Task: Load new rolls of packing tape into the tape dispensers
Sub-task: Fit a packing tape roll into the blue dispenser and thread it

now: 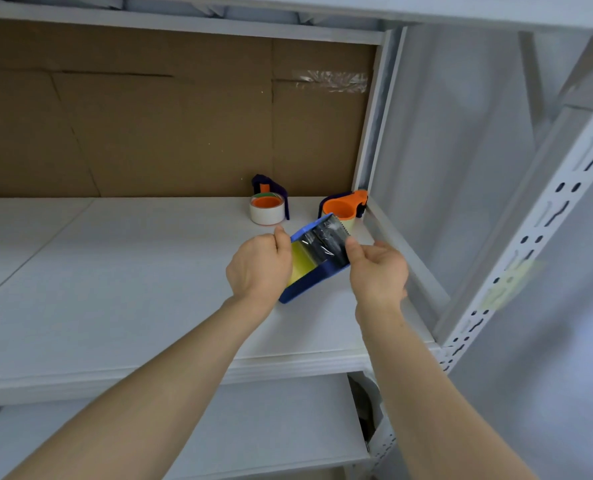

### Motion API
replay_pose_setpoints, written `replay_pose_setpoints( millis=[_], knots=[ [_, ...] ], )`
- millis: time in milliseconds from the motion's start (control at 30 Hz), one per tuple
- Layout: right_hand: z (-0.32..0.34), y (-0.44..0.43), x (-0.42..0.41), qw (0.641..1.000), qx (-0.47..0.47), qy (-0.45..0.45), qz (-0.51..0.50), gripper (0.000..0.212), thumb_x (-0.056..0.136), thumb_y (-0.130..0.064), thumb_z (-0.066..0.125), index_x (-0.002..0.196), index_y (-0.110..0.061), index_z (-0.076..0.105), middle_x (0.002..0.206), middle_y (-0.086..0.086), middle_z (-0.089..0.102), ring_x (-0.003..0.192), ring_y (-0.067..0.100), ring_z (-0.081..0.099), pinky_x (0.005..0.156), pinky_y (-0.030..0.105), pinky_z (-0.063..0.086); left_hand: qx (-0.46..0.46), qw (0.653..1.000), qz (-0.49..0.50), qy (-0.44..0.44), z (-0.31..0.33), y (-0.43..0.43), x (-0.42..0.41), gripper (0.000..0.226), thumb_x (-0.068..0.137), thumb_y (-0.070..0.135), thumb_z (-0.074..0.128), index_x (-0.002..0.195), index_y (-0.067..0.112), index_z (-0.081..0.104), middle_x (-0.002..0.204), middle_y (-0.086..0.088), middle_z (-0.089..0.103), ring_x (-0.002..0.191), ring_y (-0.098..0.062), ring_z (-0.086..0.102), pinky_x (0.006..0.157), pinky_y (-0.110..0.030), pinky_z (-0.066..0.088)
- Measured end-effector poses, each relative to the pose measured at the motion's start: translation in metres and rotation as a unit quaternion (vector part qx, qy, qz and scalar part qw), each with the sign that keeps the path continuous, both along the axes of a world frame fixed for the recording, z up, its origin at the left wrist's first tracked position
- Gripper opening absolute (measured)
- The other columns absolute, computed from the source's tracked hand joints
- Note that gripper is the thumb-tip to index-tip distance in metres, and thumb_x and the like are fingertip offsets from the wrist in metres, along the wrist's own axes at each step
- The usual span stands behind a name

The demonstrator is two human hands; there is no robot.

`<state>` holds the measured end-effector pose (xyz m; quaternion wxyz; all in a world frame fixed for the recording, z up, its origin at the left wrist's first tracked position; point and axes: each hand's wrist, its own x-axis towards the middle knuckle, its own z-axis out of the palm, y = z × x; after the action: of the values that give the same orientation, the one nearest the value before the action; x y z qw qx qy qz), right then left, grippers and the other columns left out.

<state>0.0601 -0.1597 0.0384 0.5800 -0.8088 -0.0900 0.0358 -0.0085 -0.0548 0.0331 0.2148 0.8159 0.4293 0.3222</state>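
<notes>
I hold a blue tape dispenser [314, 275] above the white shelf [132, 289]. A yellowish tape roll [300, 263] sits inside it. My left hand [258, 263] grips the dispenser's left side. My right hand [378, 268] pinches the clear tape end [326, 242] pulled across toward the serrated blade at the dispenser's top. Behind, a dark-blue-and-orange dispenser with a white roll [267, 207] stands on the shelf. A second orange-and-blue dispenser [343, 204] sits in the back right corner.
Brown cardboard [170, 116] lines the shelf's back. A white perforated metal upright [516, 258] frames the right side, with a side rail [409, 258] close to my right hand. A lower shelf [253, 427] lies beneath.
</notes>
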Motion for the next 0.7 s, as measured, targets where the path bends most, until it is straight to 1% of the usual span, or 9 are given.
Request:
replay_pose_setpoints(
  millis=[100, 167, 200, 300, 367, 433, 533, 633, 700],
  knots=[
    [-0.005, 0.012, 0.002, 0.994, 0.088, 0.038, -0.055, 0.024, 0.081, -0.037, 0.071, 0.094, -0.017, 0.075, 0.135, -0.005, 0.051, 0.129, 0.022, 0.037, 0.109, 0.041, 0.024, 0.004, 1.0, 0.003, 0.002, -0.001, 0.001, 0.002, 0.047, 0.101, 0.033, 0.027, 0.07, 0.01, 0.053, 0.07, -0.006, 0.051, 0.068, -0.022, 0.046, 0.046, -0.026, 0.022],
    [-0.007, 0.017, 0.001, 0.991, 0.113, 0.007, -0.069, 0.018, 0.077, -0.033, 0.075, 0.087, -0.018, 0.075, 0.122, -0.008, 0.052, 0.125, 0.019, 0.04, 0.107, 0.042, 0.031, 0.007, 1.0, 0.005, 0.006, -0.002, 0.002, 0.003, 0.048, 0.102, 0.033, 0.026, 0.071, 0.009, 0.055, 0.07, -0.007, 0.05, 0.068, -0.022, 0.046, 0.046, -0.026, 0.023],
    [-0.008, 0.018, 0.0, 0.991, 0.118, -0.023, -0.065, 0.014, 0.077, -0.031, 0.075, 0.084, -0.019, 0.074, 0.115, -0.01, 0.048, 0.122, 0.017, 0.04, 0.106, 0.038, 0.033, 0.008, 1.0, 0.006, 0.007, -0.002, 0.002, 0.003, 0.048, 0.102, 0.033, 0.026, 0.071, 0.01, 0.054, 0.069, -0.007, 0.05, 0.067, -0.021, 0.046, 0.046, -0.025, 0.023],
    [-0.013, 0.019, -0.005, 0.985, 0.097, -0.142, -0.032, 0.01, 0.081, -0.024, 0.071, 0.086, -0.015, 0.073, 0.11, -0.009, 0.042, 0.111, 0.009, 0.034, 0.089, 0.002, 0.026, 0.004, 1.0, 0.01, 0.003, -0.003, 0.004, 0.002, 0.046, 0.102, 0.032, 0.026, 0.07, 0.01, 0.051, 0.069, -0.006, 0.05, 0.068, -0.021, 0.046, 0.045, -0.025, 0.022],
    [-0.015, 0.019, -0.009, 0.969, 0.084, -0.233, -0.007, 0.008, 0.084, -0.019, 0.068, 0.087, -0.012, 0.071, 0.106, -0.008, 0.044, 0.104, 0.005, 0.034, 0.08, -0.004, 0.027, -0.005, 1.0, 0.011, -0.001, -0.002, 0.008, 0.002, 0.046, 0.102, 0.031, 0.026, 0.069, 0.01, 0.051, 0.069, -0.007, 0.05, 0.068, -0.022, 0.047, 0.046, -0.027, 0.023],
    [-0.015, 0.02, -0.011, 0.952, 0.083, -0.294, 0.032, 0.006, 0.087, -0.014, 0.065, 0.088, -0.009, 0.068, 0.102, -0.008, 0.049, 0.097, 0.004, 0.041, 0.081, 0.004, 0.035, -0.014, 1.0, 0.011, -0.003, -0.002, 0.012, 0.003, 0.047, 0.102, 0.031, 0.026, 0.068, 0.01, 0.051, 0.07, -0.007, 0.051, 0.069, -0.022, 0.048, 0.047, -0.028, 0.024],
    [-0.012, 0.017, -0.009, 0.942, 0.042, -0.319, 0.095, 0.009, 0.09, -0.015, 0.059, 0.093, -0.009, 0.064, 0.099, -0.002, 0.06, 0.091, 0.011, 0.053, 0.077, 0.018, 0.047, -0.022, 1.0, 0.013, 0.015, 0.0, 0.016, 0.003, 0.048, 0.102, 0.032, 0.025, 0.07, 0.01, 0.053, 0.071, -0.007, 0.052, 0.07, -0.023, 0.049, 0.047, -0.028, 0.025],
    [-0.005, 0.015, -0.003, 0.95, -0.019, -0.281, 0.133, 0.012, 0.087, -0.024, 0.064, 0.093, -0.014, 0.065, 0.093, -0.001, 0.065, 0.088, 0.017, 0.059, 0.076, 0.036, 0.053, -0.025, 0.999, 0.022, 0.037, -0.001, 0.02, 0.001, 0.048, 0.102, 0.034, 0.026, 0.072, 0.01, 0.053, 0.073, -0.007, 0.053, 0.071, -0.022, 0.048, 0.047, -0.027, 0.025],
    [0.003, 0.017, -0.001, 0.957, -0.048, -0.248, 0.144, 0.018, 0.08, -0.029, 0.072, 0.09, -0.015, 0.067, 0.088, -0.005, 0.063, 0.086, 0.015, 0.06, 0.074, 0.035, 0.054, -0.029, 0.998, 0.029, 0.048, -0.002, 0.021, 0.0, 0.048, 0.102, 0.036, 0.026, 0.074, 0.01, 0.054, 0.075, -0.007, 0.054, 0.072, -0.022, 0.049, 0.053, -0.028, 0.03]
  ],
)
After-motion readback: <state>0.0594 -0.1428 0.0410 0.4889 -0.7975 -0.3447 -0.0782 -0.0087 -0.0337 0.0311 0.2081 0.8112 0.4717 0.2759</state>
